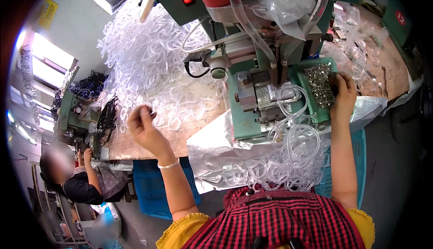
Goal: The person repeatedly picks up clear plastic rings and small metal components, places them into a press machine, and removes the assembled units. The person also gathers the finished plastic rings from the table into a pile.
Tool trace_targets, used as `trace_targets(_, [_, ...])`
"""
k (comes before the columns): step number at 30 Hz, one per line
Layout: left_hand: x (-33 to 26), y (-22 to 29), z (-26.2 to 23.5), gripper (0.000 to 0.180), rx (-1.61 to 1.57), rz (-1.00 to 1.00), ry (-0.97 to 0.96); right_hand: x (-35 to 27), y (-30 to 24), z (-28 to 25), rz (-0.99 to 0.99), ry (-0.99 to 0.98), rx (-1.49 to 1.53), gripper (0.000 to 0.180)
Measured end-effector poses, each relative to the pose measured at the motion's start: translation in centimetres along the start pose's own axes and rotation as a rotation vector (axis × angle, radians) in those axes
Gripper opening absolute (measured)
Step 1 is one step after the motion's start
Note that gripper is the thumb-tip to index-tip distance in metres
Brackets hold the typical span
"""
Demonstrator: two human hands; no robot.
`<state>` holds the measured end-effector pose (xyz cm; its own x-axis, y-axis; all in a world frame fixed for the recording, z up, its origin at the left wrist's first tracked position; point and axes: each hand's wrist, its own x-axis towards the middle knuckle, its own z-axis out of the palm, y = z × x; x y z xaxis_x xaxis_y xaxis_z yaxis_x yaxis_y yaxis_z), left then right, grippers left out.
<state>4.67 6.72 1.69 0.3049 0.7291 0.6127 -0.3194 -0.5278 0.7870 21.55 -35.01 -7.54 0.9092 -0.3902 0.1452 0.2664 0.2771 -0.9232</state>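
Note:
My left hand is raised over the left part of the table, its fingers curled with thumb and forefinger close together. Dark material shows at the fingertips; anything pinched there is too small to make out. At the right, my right hand reaches over the side of a green tray of small shiny metal pieces. Its fingers bend into the heap, their tips partly hidden. Between my hands stands a green press machine. A clear tube loop lies at its metal fixture, below the dark tooling.
A large heap of clear tube rings covers the table at the left. More tube rings lie in front of the machine on silvery sheeting. A blue crate stands below. Another person works at the far left.

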Motion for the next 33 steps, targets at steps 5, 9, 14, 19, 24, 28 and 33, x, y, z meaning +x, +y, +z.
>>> trace_targets(5, [-0.6, -1.8, 3.1, 0.004, 0.656, 0.200, -0.519, -1.3, -2.2, 4.6, -0.075, -0.187, -0.174, 0.016])
trace_targets(9, [-1.4, -8.4, 7.2, 0.027, 1.313, 0.123, -0.550, -1.9, -2.9, 4.0, -0.103, -0.227, -0.389, 0.016])
trace_targets(14, [-1.0, -15.9, 7.1, 0.028, 0.831, -0.331, -0.693, -4.2, -4.5, -0.9, -0.183, -0.164, -0.583, 0.015])
trace_targets(19, [-1.3, -14.7, 7.6, 0.016, -0.139, -0.884, -0.535, -5.5, -9.6, 2.4, -0.166, -0.479, -0.450, 0.015])
trace_targets(24, [-3.3, -11.2, 5.8, 0.014, -0.408, -1.027, -0.596, -5.0, -9.5, 8.9, -0.103, -0.640, -0.212, 0.027])
trace_targets(28, [-6.1, -5.6, 4.1, 0.022, -0.620, -0.821, -0.553, -5.3, -8.0, 9.6, -0.039, -0.665, -0.096, 0.038])
trace_targets(33, [-4.5, 4.7, 7.0, 0.018, -0.922, -0.222, -0.487, -5.0, -9.4, 9.4, 0.133, -0.708, -0.030, 0.040])
